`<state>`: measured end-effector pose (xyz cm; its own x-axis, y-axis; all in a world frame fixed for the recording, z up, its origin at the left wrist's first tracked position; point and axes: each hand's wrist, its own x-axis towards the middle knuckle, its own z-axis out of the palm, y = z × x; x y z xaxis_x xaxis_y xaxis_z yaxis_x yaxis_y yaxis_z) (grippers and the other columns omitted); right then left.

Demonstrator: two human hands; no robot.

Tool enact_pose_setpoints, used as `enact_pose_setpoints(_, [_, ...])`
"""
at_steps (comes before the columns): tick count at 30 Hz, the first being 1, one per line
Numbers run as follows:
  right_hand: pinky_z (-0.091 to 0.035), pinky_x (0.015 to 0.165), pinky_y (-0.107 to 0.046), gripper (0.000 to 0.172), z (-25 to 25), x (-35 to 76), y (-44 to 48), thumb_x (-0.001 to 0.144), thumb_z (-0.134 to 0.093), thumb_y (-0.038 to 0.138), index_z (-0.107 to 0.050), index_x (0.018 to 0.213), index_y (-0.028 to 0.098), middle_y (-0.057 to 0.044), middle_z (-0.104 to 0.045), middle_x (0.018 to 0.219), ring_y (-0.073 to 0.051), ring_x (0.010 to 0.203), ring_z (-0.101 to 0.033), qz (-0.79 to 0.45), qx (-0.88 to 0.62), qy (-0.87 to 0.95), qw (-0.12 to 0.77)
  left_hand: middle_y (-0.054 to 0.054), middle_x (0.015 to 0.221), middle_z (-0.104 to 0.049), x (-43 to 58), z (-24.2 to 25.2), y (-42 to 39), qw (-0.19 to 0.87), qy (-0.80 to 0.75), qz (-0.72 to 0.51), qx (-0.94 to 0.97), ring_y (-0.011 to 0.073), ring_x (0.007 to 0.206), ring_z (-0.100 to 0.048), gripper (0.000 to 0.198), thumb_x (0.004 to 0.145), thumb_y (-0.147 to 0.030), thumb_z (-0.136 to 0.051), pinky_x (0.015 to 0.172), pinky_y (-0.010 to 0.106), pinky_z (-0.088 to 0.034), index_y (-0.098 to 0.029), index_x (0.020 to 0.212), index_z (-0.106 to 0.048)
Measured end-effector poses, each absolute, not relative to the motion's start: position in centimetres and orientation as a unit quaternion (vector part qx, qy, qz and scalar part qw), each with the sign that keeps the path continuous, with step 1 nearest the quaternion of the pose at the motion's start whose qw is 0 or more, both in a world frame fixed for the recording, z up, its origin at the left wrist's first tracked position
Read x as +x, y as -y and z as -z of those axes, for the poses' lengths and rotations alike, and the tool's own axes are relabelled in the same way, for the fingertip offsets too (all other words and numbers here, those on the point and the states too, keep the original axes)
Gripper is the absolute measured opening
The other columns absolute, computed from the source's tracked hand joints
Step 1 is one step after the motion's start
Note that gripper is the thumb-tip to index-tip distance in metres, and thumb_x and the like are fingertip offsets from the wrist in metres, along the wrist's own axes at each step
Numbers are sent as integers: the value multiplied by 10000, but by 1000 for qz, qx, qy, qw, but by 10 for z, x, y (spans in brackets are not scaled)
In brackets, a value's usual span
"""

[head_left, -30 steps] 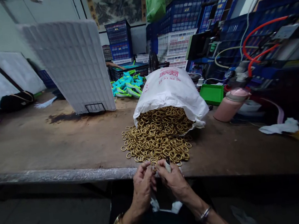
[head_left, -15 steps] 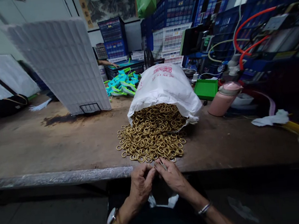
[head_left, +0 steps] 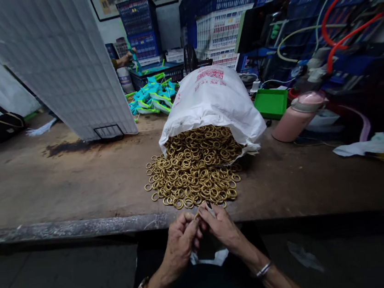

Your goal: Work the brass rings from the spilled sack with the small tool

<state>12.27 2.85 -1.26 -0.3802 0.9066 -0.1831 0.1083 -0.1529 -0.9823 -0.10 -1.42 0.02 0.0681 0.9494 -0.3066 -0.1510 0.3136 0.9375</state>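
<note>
Just over the table's front edge, my two hands meet at the fingertips. My left hand (head_left: pixel 180 240) is closed in a pinch on a gold-coloured ring (head_left: pixel 196 216), mostly covered by the fingers. My right hand (head_left: pixel 222 228) is closed around a small slim tool (head_left: pixel 210 210), dark at one end and pale grey below; its exact kind is hidden in the grip. Right beyond the fingers lies a heap of gold-coloured rings (head_left: pixel 189 179). They spill from the mouth of a white woven sack (head_left: pixel 208 100) lying on its side.
A white pleated panel (head_left: pixel 65 66) stands on the wooden table (head_left: pixel 61 186) at left. Behind the sack are turquoise and green pieces (head_left: pixel 153 95); another person's hand (head_left: pixel 125 60) is near them. A green tray (head_left: pixel 270 102) and pink bottle (head_left: pixel 298 115) stand right, with stacked crates (head_left: pixel 224 29) behind.
My view has tipped down and closer to the table. My hands stay together, with the left fingers shifted around the ring. The other person's hand has risen, lifting a turquoise piece.
</note>
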Motion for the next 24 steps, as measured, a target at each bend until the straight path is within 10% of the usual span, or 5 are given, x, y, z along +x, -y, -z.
enact_pose_setpoints(18, [-334,548,-207,265,14,133,-29,812,-375,321,-457,602,183,34,-470,548,-98,546,-436,-518,-511,612,311,-30,583,-515,1,2,13,678,-492,-422,347,36,393,-404,268,760,-414,-549,371,146,-328,-161,721,-470])
enact_pose_setpoints(24, [-276,538,-217,175,15,139,-19,728,-379,126,-539,758,193,5,-582,624,-121,576,-506,-358,-501,767,181,-52,527,-491,4,-5,10,637,-536,-417,366,38,383,-391,285,723,-423,-576,395,158,-340,-164,691,-459])
